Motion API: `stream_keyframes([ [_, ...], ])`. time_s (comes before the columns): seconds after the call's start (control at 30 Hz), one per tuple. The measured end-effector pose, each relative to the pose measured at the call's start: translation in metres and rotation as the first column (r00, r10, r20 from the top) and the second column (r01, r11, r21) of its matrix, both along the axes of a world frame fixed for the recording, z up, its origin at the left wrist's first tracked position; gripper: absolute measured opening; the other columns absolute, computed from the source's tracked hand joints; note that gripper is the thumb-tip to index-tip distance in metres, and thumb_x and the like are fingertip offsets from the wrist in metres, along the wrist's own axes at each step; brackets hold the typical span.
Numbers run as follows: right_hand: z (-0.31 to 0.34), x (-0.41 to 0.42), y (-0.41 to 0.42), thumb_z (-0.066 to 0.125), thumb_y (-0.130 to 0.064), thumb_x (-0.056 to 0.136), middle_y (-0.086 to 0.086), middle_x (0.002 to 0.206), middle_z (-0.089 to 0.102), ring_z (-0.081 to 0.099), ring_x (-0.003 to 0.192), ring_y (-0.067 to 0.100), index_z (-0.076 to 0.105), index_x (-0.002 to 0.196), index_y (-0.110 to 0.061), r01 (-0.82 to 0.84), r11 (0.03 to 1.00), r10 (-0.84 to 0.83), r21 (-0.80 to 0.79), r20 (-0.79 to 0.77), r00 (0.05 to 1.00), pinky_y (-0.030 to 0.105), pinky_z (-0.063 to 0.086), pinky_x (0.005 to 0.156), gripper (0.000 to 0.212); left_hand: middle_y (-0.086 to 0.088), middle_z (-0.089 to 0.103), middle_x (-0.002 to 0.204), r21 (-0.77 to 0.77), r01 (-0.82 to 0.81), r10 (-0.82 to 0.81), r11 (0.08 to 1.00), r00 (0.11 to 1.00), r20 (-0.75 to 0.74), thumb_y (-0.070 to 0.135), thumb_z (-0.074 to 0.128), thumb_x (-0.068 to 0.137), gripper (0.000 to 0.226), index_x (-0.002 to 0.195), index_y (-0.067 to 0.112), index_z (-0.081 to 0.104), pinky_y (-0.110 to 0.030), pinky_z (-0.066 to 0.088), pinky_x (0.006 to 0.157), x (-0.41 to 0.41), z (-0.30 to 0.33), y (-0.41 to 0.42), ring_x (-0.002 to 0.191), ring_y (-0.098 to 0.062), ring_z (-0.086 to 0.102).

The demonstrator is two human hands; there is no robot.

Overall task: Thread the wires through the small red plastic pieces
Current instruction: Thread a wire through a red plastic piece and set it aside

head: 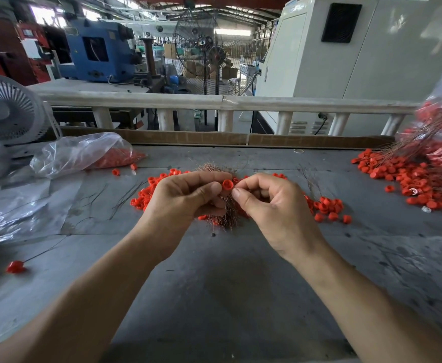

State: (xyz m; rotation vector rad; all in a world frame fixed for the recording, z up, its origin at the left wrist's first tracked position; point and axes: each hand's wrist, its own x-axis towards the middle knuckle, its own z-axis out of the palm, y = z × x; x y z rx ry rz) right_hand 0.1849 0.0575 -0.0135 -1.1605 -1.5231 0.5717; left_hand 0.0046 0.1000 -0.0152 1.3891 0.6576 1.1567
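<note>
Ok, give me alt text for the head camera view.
Two hands hold one red plastic piece between them, left hand pinching it, right hand at its side, above a grey table strewn with red pieces.

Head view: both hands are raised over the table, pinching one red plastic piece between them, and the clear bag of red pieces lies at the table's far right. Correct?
Not quite. The head view shows the clear bag of red pieces at the table's far left, beside the white fan. The rest holds: the left hand and right hand are raised over the table, pinching one red plastic piece between them.
</note>
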Motion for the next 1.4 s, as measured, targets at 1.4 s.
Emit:
stream_keyframes([
  [1.4,-0.0006,0.001,-0.0018,0.054,-0.012,0.102,0.002,0.074,0.071,0.058,0.058,0.01,0.072,0.096,-0.027,-0.123,0.984,0.103,-0.131,-0.146,0.984,0.023,0.043,0.046,0.024,-0.015,0.074,0.094,-0.127,0.057,-0.044,0.99,0.993,0.107,0.012,0.068,0.085,0.02,0.101,0.009,0.08,-0.03,0.061,0.073,-0.0004,0.0026,0.0,0.08,-0.018,0.071],
])
